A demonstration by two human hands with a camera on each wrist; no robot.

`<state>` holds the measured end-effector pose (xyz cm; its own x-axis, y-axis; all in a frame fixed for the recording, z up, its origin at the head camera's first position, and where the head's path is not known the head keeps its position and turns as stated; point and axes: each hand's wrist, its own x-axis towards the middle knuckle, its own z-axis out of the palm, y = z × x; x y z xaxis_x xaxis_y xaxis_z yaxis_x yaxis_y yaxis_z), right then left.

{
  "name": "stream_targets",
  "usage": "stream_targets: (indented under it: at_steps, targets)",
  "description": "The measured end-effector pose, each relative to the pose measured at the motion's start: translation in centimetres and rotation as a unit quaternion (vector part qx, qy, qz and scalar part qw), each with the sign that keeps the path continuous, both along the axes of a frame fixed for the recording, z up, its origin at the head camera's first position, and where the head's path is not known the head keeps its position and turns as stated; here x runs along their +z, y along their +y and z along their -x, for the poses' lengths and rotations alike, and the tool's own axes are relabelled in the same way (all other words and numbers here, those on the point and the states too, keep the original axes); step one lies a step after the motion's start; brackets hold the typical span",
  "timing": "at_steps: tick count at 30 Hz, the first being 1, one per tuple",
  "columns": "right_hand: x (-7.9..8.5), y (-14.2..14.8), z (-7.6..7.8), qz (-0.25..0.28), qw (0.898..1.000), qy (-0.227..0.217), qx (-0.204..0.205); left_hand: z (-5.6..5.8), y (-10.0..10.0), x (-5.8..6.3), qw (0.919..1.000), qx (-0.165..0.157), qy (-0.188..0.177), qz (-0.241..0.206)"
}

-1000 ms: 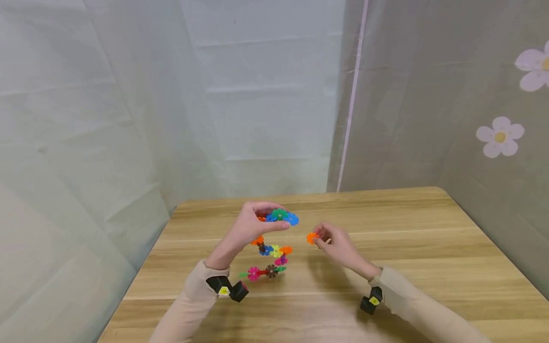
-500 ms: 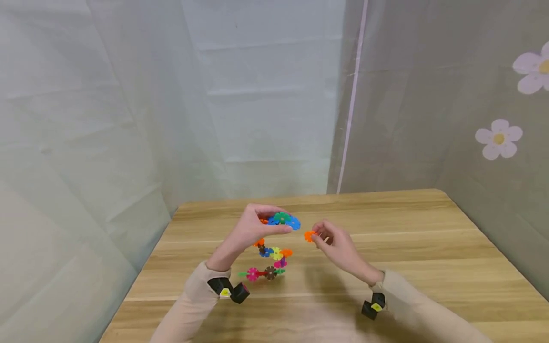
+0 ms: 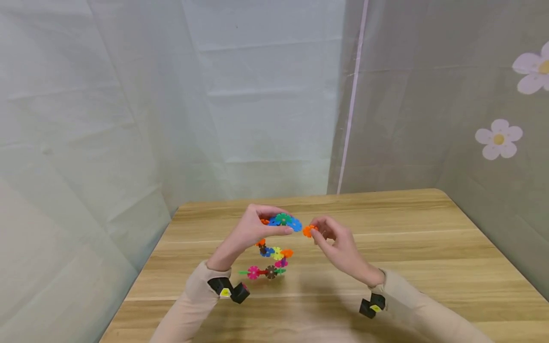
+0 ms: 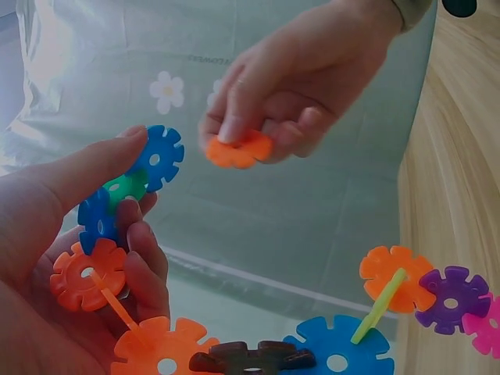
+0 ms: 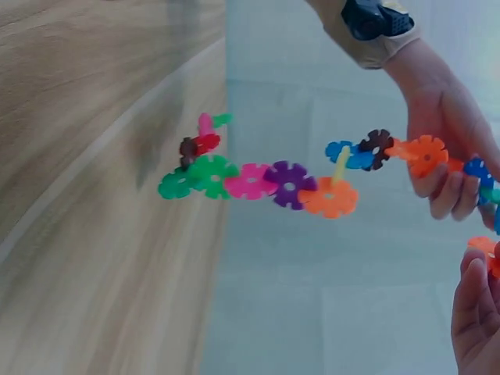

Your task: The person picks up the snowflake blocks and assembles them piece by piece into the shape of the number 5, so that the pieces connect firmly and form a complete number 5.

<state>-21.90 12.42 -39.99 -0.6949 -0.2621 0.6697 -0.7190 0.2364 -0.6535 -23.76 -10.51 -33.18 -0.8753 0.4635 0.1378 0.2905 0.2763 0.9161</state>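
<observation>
My left hand (image 3: 252, 227) grips the top end of a chain of interlocking snowflake discs (image 4: 250, 358), thumb by the last blue disc (image 4: 158, 158). Below that hand the chain hangs in a curve of orange, brown, blue, yellow, purple and pink discs. Its lower end, with a pink disc (image 3: 253, 272) and a brown disc (image 3: 271, 272), is low over the table. Between thumb and fingers my right hand (image 3: 339, 245) pinches one loose orange disc (image 3: 309, 231). A small gap parts it from the blue disc in the left wrist view.
Under both hands lies a wood-grain table (image 3: 429, 247). Pale cloth (image 3: 274, 105) hangs behind its far edge, and a grey curtain (image 3: 411, 119) with printed flowers is at the right.
My right hand has moved left and slightly up, bringing the orange disc close to the blue end disc. My left hand has shifted slightly right and down with the chain.
</observation>
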Motion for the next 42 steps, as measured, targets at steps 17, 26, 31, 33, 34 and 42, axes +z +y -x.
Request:
stream_targets:
  at_steps: [17,26,31,33,34,42]
  targets:
    - [1.1,-0.7,-0.5,0.036,0.996,0.064,0.041,-0.1,0.0,-0.2,1.0,-0.007,-0.002,-0.002]
    - [1.0,-0.8,-0.3,0.042,0.994,0.093,0.044,-0.2,0.3,-0.3,0.9998,-0.02,0.0,-0.005]
    - [1.3,-0.9,-0.5,0.043,0.993,0.095,0.048,0.0,0.3,-0.1,0.9995,-0.032,0.008,-0.006]
    - [1.4,-0.9,-0.5,0.04,0.993,0.101,0.047,0.0,0.4,0.0,0.9994,-0.033,0.005,-0.004]
    - [1.4,-0.9,-0.6,0.037,0.993,0.104,0.045,0.0,0.5,-0.1,0.9994,-0.034,0.004,-0.003]
    - [1.5,-0.9,-0.6,0.037,0.993,0.101,0.042,0.0,0.8,0.1,0.9993,-0.035,0.001,-0.012]
